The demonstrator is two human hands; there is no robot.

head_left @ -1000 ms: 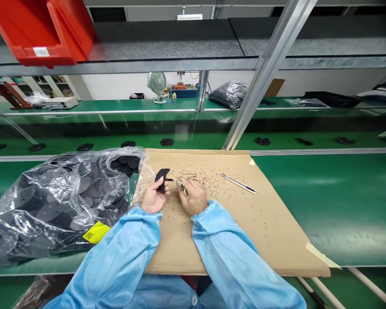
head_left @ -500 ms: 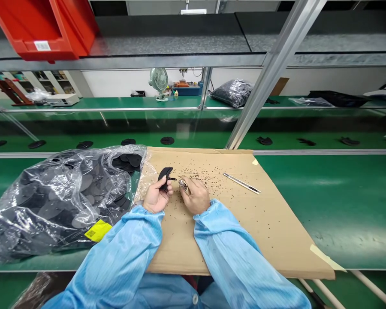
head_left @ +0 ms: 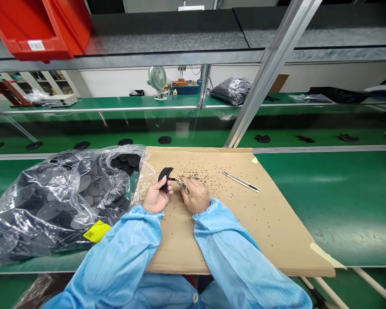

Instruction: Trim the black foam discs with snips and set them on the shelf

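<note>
My left hand (head_left: 156, 196) is closed around a black curved plastic piece (head_left: 165, 174), or a small stack of them; a thin black stem juts from it to the right. In my closed right hand (head_left: 197, 196) is a small shiny metal tool (head_left: 181, 183), like a clipper, mostly hidden by the fingers. Its tip meets the end of the black stem. Both hands are above a cardboard sheet (head_left: 244, 240) strewn with tiny black bits. A slim cutter knife (head_left: 241, 182) lies on the cardboard, right of my right hand.
Left of the cardboard lies a clear plastic bag (head_left: 51, 201) full of black discs, with a yellow label (head_left: 97, 231). Small black piles (head_left: 164, 140) sit along the green belt (head_left: 199, 139) behind. A slanted metal post (head_left: 273, 73) stands beyond, and a red bin (head_left: 41, 53) is upper left.
The metal tool in my right hand has come left and now meets the black stem, where a small gap was before. My left hand stays nearly still.
</note>
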